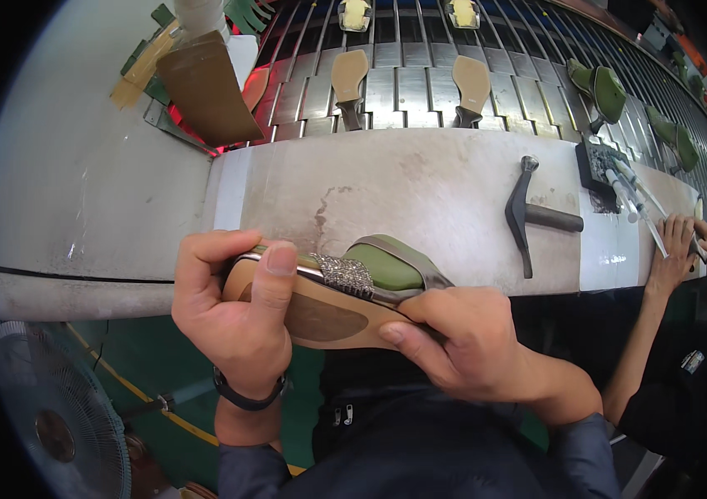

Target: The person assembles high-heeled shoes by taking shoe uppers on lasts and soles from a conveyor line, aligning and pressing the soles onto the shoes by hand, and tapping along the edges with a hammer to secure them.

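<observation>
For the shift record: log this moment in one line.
left hand: grips shoe toe | right hand: grips heel end | sole facing up | hammer on bench

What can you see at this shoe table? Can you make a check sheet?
Surface: pale worn bench, stained, beside a slatted conveyor.
Job's things: green shoe, tan sole, sparkly strap, on its side.
Clutter: hammer; tools at far right.
Grips: left hand holds the shoe's end; right hand pinches the sole edge.
Cables: nothing seen.
Surroundings: soles and green shoes on the conveyor; fan; co-worker's hand.
</observation>
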The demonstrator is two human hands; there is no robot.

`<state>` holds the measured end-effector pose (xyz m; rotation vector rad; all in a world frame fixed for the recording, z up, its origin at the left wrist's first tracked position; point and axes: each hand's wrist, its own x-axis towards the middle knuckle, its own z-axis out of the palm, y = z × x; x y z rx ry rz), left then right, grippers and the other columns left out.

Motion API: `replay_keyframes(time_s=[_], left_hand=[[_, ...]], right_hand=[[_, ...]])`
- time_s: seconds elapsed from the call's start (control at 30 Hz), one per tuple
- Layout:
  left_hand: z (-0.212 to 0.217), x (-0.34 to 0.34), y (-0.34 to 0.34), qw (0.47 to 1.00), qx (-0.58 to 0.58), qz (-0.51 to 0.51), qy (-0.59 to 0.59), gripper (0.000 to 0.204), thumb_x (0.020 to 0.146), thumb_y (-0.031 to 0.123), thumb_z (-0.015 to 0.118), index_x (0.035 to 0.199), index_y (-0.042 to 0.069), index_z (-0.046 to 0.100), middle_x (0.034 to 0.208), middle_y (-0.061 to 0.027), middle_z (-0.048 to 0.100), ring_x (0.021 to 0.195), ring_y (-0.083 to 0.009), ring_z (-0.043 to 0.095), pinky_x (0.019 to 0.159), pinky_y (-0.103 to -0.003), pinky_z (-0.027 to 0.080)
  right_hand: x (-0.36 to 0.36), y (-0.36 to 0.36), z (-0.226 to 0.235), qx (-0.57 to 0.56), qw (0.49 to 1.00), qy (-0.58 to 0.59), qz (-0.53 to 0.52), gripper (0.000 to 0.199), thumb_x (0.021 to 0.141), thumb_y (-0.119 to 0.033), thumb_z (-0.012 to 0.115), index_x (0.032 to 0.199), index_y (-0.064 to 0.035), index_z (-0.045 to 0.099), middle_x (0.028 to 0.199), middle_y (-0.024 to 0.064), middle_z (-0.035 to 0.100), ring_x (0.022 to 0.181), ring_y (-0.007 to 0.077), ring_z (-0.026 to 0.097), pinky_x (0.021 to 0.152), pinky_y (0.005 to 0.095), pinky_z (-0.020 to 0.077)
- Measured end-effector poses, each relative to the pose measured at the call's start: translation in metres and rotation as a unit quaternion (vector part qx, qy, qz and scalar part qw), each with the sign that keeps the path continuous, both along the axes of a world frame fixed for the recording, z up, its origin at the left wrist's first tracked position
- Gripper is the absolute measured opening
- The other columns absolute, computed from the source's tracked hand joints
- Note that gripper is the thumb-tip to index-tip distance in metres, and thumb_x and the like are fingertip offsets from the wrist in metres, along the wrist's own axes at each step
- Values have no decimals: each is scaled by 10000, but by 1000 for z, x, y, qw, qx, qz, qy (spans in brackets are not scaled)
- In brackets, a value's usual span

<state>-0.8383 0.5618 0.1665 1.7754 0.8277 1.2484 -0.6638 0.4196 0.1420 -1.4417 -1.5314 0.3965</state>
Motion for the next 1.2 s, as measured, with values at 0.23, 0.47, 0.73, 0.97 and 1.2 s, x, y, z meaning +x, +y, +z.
replay_keyframes(time_s=[0.23, 0.47, 0.73, 0.97, 1.2], left_hand=[[-1, -1, 0, 1000, 9, 11, -2, 251, 940, 70, 836, 1081, 5, 638, 948, -76, 694, 860, -125, 668, 805, -268, 543], [9, 8, -5, 1000, 11, -4, 5, 273, 927, 65, 848, 1081, 14, 628, 947, -83, 697, 857, -125, 675, 802, -269, 548], [30, 73, 6, 928, 45, -333, -164, 668, 1054, 648, 503, 1223, 9, 602, 1300, -262, 651, 1298, -341, 600, 1175, -512, 396], [-128, 56, 13, 865, -377, -281, -177, 752, 1154, 602, 250, 1295, -13, 659, 1347, -181, 706, 1322, -268, 608, 1163, -420, 397], [-116, 66, 47, 919, -308, -187, -157, 813, 1148, 639, 180, 1218, -17, 655, 1066, -146, 743, 912, -178, 708, 845, -319, 578]], right_hand=[[2, 3, -1, -29, 998, 62, -2, 206, 930, -153, 834, 863, -29, 683, 673, 127, 645, 539, 291, 632, 494, 367, 463], [15, 5, 16, -33, 998, -2, -58, 335, 811, -255, 902, 889, -54, 646, 649, 106, 617, 561, 323, 647, 533, 423, 513], [55, 19, 89, -126, 991, 50, 14, 572, 775, -200, 918, 1236, 45, 684, 1071, 164, 774, 945, 248, 774, 851, 329, 593], [113, -39, -3, -31, 823, 526, -214, 471, 1022, -233, 647, 1377, 69, 575, 1238, 189, 730, 1015, 271, 781, 792, 334, 651], [33, -85, -35, -165, 829, 511, -160, 582, 957, -90, 758, 1462, 87, 529, 1290, 148, 717, 1173, 235, 706, 1062, 359, 533]])
